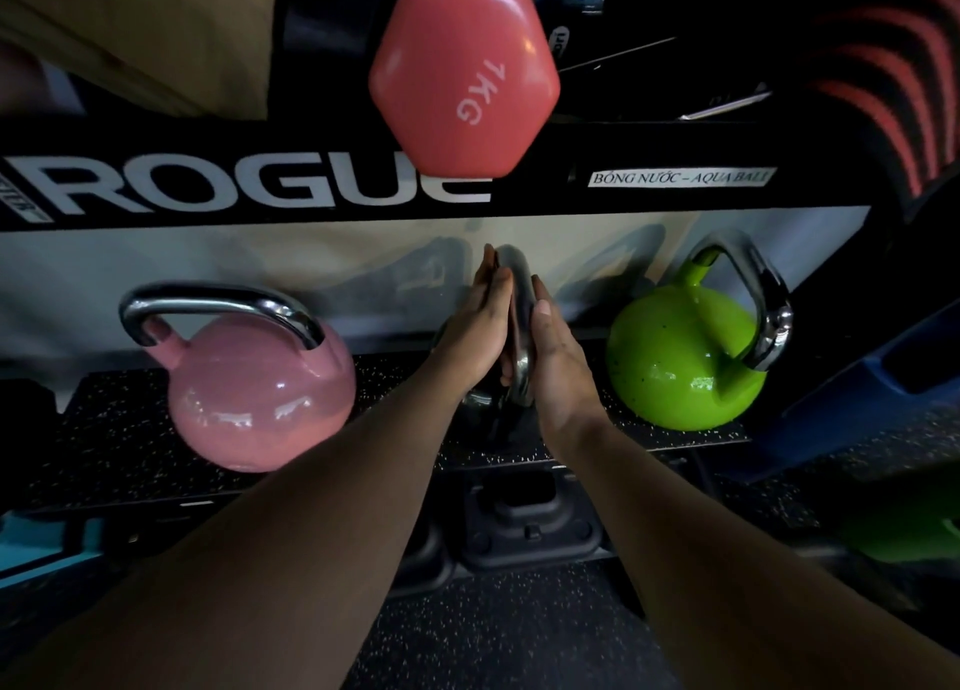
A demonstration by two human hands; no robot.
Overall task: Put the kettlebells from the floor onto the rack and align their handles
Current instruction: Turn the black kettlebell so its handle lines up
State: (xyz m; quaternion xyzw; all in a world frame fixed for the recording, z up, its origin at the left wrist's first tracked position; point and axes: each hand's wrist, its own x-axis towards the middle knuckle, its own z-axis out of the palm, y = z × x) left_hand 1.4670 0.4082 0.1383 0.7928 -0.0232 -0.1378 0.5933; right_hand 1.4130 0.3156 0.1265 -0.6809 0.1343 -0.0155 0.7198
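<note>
A dark kettlebell (493, 408) stands on the speckled rubber shelf of the rack (130, 429), its chrome handle (521, 304) turned edge-on toward me. My left hand (478, 325) and my right hand (558, 356) press flat against the two sides of that handle, fingers extended. Its body is mostly hidden behind my wrists. A pink kettlebell (260, 393) sits on the shelf to the left with its handle running across. A green kettlebell (685, 356) sits to the right, its handle angled toward the right.
The black upper rail marked ROGUE (249, 185) runs close above the shelf. A red 1 kg dumbbell (462, 76) juts out over the rail. A blue object (857, 403) lies at the right, a green one (904, 528) low right, and a black base (524, 528) below the shelf.
</note>
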